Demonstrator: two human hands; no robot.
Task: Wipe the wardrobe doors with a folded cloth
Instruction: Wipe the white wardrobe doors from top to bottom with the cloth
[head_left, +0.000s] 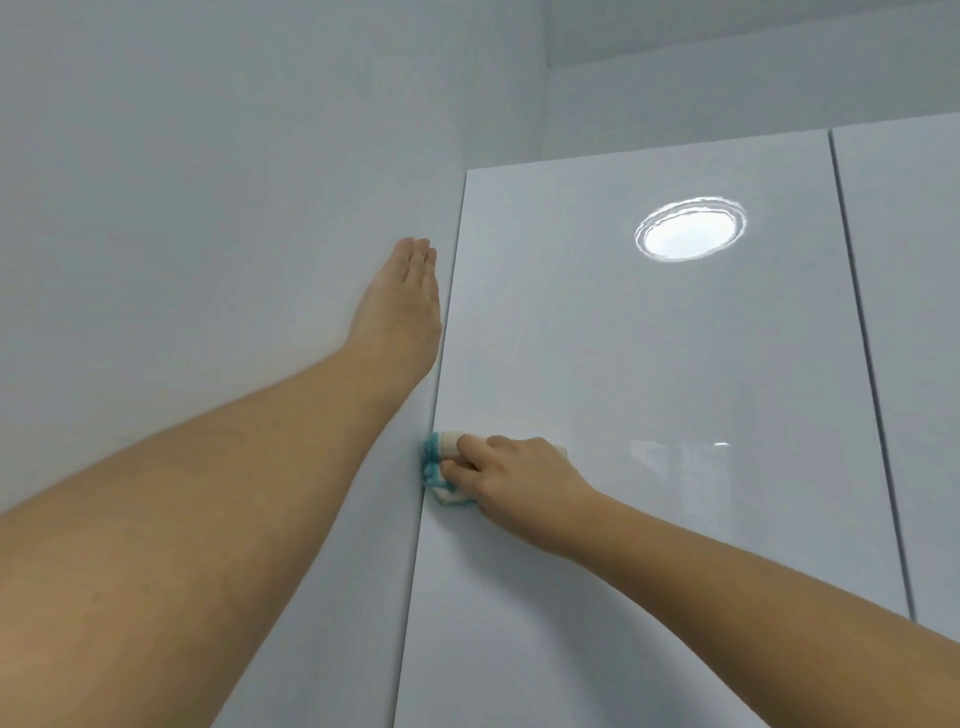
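- White and glossy, the door (649, 364) filled the middle of the view, seen from below, with its top edge under the ceiling (727, 31).
- The cloth (440, 470), folded into a small pad, white with blue-green parts, lay flat against the door, right at its left edge.
- The right hand (514, 480) held the cloth: its fingers (467, 447) were curled over the pad and pressed it on the door. Most of the cloth was hidden under the hand, and only its left end showed.
- The right forearm came from the lower right corner and crossed the door.
- The left hand (402, 306) was open, with fingers straight, close together and pointing up. It held nothing.
- This hand lay flat on the wall (208, 182), just beside the left edge of the door and higher than the cloth. Whether it touched the door edge, I could not tell.
- The left forearm ran from the lower left corner up to this hand and passed just left of the cloth.
- A second door (914, 312), also white, stood at the right, with a thin dark gap (864, 338) between the two.
- A round bright reflection (691, 228) of a lamp showed in the upper part of the door, and a weaker shine lay to the right of the right hand.
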